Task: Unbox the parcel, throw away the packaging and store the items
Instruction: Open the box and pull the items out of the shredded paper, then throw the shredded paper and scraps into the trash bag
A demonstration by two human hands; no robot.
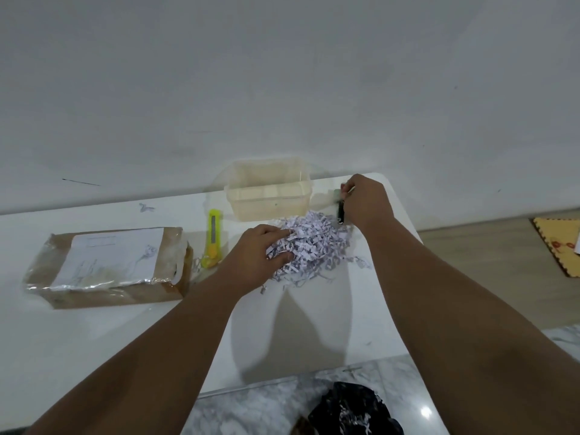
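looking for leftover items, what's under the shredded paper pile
Only the table shows around the shredded paper pile. The left hand grips its left side, fingers partly buried. Anything beneath is covered by strips. The right hand holds a small dark item beyond it.

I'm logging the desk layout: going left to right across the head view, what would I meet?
Brown parcel, yellow box cutter, pile of shredded paper, right hand gripping a small dark item, yellow mat. The clear tub overlaps the pile, so I skip it.

Dark item blurred (mostly hidden by right hand)
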